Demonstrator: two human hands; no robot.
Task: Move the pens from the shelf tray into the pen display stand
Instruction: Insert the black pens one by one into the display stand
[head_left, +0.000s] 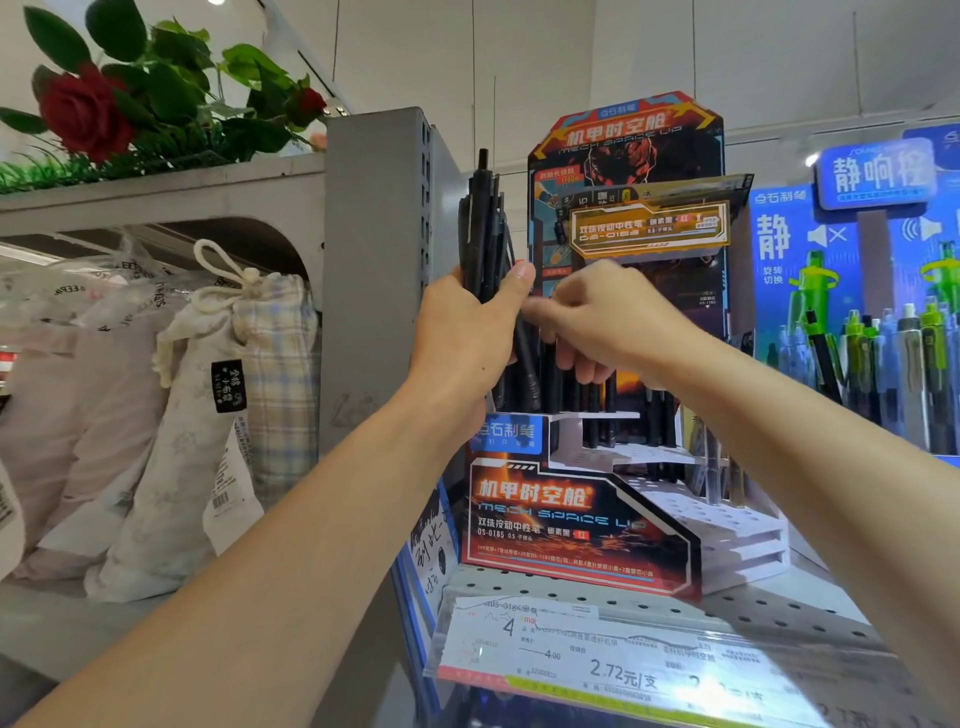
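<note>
— Holding what, up there by the grey upright?

— A thick bundle of black pens (485, 234), slim matte barrels, clicker ends up, clamped in the left hand (465, 338), fingers and thumb wrapped round the lower half. Held upright above the left rear corner of the pen display stand (587, 514), not yet in it.

— And the right hand (602, 322)?

— Curled over, thumb and forefinger pinched toward the bundle's side, lower fingers hooked round a few black barrels. Blurred there, so cannot tell exactly which pen is gripped.

— Stand itself?

— Printed cardboard, glossy red-and-black front panel with orange lettering, white stepped tiers punched with round holes. Most holes bare toward the front; some dark pens standing at the back tiers, partly hidden behind the right hand and wrist. Tall backing card (628, 156) with angular cut corners rising behind.

— Sitting on what?

— A perforated grey metal shelf (779, 608), near its left end; clear plastic price strip (623, 660) along the front edge.

— Around it?

— Blue display of green and grey pens (883, 291) just to the right. Slotted grey metal post (379, 260) on the left, close behind the bundle. Beyond that, soft fabric drawstring bags (208, 405), and an artificial red rose (83, 111) with leaves on top
</note>
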